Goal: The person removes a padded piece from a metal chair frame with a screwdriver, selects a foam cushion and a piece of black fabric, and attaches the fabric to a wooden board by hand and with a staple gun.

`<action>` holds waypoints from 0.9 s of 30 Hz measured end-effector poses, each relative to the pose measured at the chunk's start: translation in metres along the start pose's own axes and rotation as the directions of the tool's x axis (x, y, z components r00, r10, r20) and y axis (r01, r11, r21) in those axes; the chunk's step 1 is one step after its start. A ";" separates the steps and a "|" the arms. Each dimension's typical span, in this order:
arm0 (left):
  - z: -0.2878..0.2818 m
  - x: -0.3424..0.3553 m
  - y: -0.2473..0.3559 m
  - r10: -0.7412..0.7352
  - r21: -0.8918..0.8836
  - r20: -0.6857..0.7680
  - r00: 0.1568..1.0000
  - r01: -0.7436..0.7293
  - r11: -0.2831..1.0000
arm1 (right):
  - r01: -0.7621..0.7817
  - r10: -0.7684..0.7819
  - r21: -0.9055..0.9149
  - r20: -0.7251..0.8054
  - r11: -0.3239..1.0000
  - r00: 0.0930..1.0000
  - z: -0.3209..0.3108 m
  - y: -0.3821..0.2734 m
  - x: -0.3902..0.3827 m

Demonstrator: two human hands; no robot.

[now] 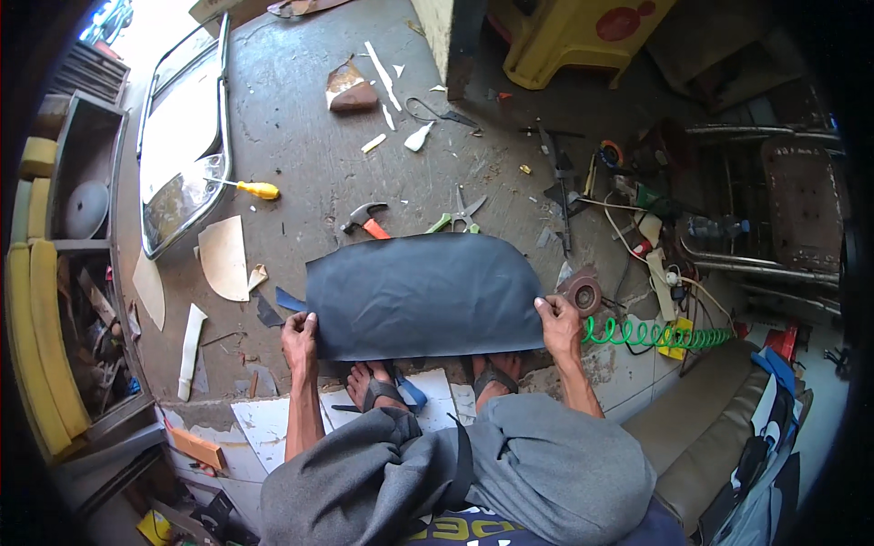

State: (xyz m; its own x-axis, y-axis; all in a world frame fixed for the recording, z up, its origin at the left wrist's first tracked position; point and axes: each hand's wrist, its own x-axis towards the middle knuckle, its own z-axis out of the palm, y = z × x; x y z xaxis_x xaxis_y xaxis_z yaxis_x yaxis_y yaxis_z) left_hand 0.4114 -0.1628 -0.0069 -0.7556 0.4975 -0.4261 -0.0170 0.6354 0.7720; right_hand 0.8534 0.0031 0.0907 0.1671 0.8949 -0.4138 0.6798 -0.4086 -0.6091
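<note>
A dark grey-black sheet of material (pixel 423 296), perhaps vinyl or leatherette, is stretched out between my two hands above my feet. Its far edge curves, and its near edge runs almost straight. At its left end my left hand (pixel 299 338) pinches the lower corner between thumb and fingers. My right hand (pixel 559 320) grips the right edge, thumb on top. Just past the sheet lie a hammer (pixel 366 223) with a red-orange handle and scissors (pixel 458 217) with green handles, both partly covered by it.
A metal frame (pixel 187 136) lies at the far left, near a yellow-handled screwdriver (pixel 259 190). A white bottle (pixel 419 136) and scraps are on the floor ahead. A green coiled hose (pixel 655 334) runs to the right. A yellow stool (pixel 574 45) stands far off; a brown padded seat (pixel 706 437) is beside me.
</note>
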 end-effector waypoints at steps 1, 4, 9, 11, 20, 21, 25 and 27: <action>0.000 0.003 -0.007 -0.025 -0.030 0.005 1.000 0.025 0.999 | 0.012 -0.012 0.021 0.017 1.000 1.000 0.000 0.002 0.002; -0.001 0.005 -0.006 -0.091 -0.192 0.018 0.996 0.093 0.977 | 0.072 -0.067 0.206 -0.029 0.976 0.997 0.014 0.019 0.012; -0.017 0.011 0.039 -0.119 -0.445 0.084 0.989 0.144 0.884 | 0.111 -0.106 0.265 -0.035 0.958 0.994 0.011 -0.001 0.045; -0.035 0.019 0.054 -0.131 -0.504 0.094 0.987 0.160 0.849 | 0.154 -0.152 0.250 -0.025 0.956 0.988 0.005 -0.036 0.053; -0.039 0.023 0.115 -0.211 -0.355 0.140 0.968 0.248 0.902 | 0.755 -0.773 -0.311 0.088 0.578 0.628 -0.015 -0.149 0.038; -0.041 0.022 0.113 -0.212 -0.354 0.160 0.964 0.256 0.899 | 0.844 -0.821 -0.302 0.240 0.444 0.518 -0.013 -0.166 0.017; -0.045 0.031 0.099 -0.199 -0.367 0.225 0.954 0.273 0.889 | 0.967 -0.851 -0.203 0.470 0.155 0.235 0.023 -0.172 -0.003; -0.041 0.028 0.097 -0.198 -0.365 0.206 0.958 0.263 0.893 | 0.967 -0.749 -0.171 0.612 0.188 0.254 0.027 -0.166 0.006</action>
State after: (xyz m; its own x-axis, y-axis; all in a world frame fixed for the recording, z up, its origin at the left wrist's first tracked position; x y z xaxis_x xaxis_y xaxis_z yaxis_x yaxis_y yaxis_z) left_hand 0.3615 -0.1115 0.0747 -0.5861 0.4727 -0.6580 -0.4528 0.4824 0.7499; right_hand 0.7221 0.0718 0.1706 -0.9036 0.4237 -0.0628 0.4119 0.8193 -0.3989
